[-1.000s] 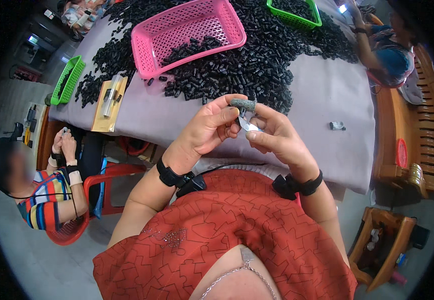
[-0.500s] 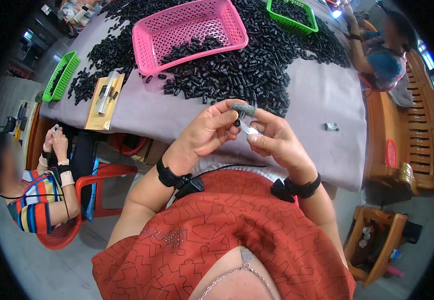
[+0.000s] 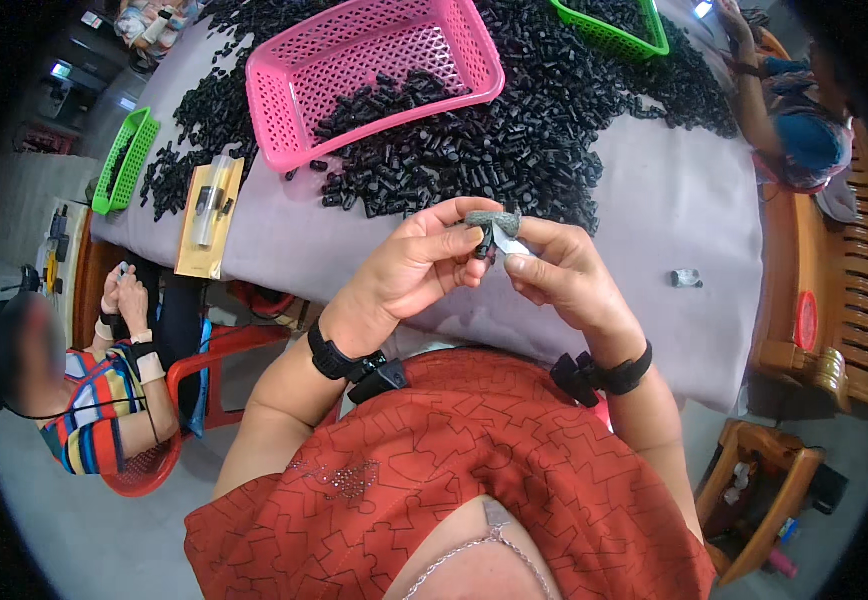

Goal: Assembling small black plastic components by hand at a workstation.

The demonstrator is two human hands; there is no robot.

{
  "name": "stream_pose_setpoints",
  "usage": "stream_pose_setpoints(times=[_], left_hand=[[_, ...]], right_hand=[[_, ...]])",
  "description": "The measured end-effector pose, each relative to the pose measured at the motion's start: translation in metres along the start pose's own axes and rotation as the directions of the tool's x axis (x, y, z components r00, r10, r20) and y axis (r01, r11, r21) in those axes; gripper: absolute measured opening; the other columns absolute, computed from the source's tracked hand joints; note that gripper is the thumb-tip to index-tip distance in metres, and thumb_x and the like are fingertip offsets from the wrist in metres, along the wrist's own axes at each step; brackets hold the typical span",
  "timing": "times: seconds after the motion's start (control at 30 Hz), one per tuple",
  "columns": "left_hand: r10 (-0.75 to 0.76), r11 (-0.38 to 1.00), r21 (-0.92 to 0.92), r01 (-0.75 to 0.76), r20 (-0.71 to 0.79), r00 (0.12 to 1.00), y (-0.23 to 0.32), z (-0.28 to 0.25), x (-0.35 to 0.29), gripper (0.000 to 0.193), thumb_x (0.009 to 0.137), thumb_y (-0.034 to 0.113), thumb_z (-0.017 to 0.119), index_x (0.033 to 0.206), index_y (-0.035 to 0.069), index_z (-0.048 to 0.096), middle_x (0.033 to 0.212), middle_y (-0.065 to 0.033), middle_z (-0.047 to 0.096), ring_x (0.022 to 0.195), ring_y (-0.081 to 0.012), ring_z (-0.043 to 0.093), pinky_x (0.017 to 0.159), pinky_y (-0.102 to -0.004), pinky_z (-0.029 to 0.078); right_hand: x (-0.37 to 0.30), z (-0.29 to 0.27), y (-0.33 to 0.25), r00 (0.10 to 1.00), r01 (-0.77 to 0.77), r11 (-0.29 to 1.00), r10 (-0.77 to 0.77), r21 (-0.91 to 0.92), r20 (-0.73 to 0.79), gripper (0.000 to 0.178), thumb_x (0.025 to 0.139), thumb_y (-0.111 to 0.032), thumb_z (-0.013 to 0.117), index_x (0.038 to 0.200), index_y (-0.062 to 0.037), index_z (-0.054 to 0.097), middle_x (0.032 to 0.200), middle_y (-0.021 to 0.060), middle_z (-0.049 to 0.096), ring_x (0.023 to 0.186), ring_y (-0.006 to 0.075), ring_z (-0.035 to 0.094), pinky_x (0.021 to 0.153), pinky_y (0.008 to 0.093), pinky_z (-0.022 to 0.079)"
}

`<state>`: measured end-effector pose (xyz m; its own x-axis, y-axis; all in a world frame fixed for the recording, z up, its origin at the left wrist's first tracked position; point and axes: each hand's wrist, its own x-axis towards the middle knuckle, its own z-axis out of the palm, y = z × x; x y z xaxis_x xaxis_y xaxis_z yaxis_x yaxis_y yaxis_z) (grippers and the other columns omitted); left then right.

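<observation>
Both my hands meet above the near edge of the cloth-covered table. Pinched in the fingers of my left hand [image 3: 409, 265] is a small black cylindrical part [image 3: 484, 246]. Between thumb and index finger, my right hand [image 3: 574, 270] grips a small pale blade-like piece [image 3: 507, 243], its tip against or very close to the black part. A grey textured finger sleeve [image 3: 494, 221] covers the right index fingertip, which reaches over the left fingertips. Where the blade-like piece meets the part is mostly hidden by fingers.
A heap of black parts [image 3: 454, 165] spreads over the table around a pink basket [image 3: 279, 130]. Green baskets [image 3: 124, 165] [image 3: 614, 40] stand left and far right. A card with a clear tube [image 3: 209, 215] and a small greyish piece [image 3: 685, 278] lie on the cloth. Co-workers sit on either side.
The black part is turned more downward between my left fingers. My right thumb has shifted slightly along the blade-like piece. The view has shifted a little, moving the table's things in the picture.
</observation>
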<state>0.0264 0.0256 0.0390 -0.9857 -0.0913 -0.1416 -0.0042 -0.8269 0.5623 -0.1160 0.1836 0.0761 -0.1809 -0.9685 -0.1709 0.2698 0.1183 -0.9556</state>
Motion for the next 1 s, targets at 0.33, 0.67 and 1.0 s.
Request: stream_pose_setpoints(times=[0.33, 0.67, 1.0], left_hand=[[-0.029, 0.997, -0.069, 0.026, -0.043, 0.999, 0.004, -0.007, 0.033, 0.04, 0.092, 0.01, 0.06, 0.129, 0.003, 0.049, 0.1, -0.0068, 0.062, 0.077, -0.0115, 0.064, 0.069, -0.0243, 0.056], [-0.081, 0.991, -0.108, 0.074, -0.063, 0.995, 0.001, -0.016, 0.048, 0.035, 0.091, 0.009, 0.062, 0.125, 0.003, 0.053, 0.099, -0.0073, 0.064, 0.074, -0.0141, 0.064, 0.066, -0.0276, 0.057], [-0.097, 0.994, -0.052, 0.091, -0.126, 0.987, 0.003, -0.01, 0.052, 0.044, 0.093, 0.009, 0.059, 0.133, -0.001, 0.045, 0.1, -0.0088, 0.064, 0.076, -0.0139, 0.064, 0.068, -0.0263, 0.055]], right_hand=[[0.02, -0.03, 0.003, 0.997, -0.026, 0.983, 0.011, 0.183, 0.083, 0.041, 0.086, -0.016, 0.068, 0.121, -0.0006, 0.051, 0.073, -0.0039, 0.053, 0.06, 0.003, 0.043, 0.05, 0.0189, 0.034], [0.026, -0.046, 0.018, 0.996, -0.04, 0.972, 0.02, 0.234, 0.087, 0.042, 0.088, -0.015, 0.067, 0.125, -0.0004, 0.054, 0.075, -0.0029, 0.056, 0.059, 0.0029, 0.043, 0.05, 0.018, 0.034], [0.028, -0.046, 0.026, 0.999, -0.023, 0.927, 0.033, 0.374, -0.02, 0.037, 0.091, -0.012, 0.063, 0.125, 0.0002, 0.055, 0.081, -0.0008, 0.061, 0.058, 0.0017, 0.042, 0.048, 0.0165, 0.033]])
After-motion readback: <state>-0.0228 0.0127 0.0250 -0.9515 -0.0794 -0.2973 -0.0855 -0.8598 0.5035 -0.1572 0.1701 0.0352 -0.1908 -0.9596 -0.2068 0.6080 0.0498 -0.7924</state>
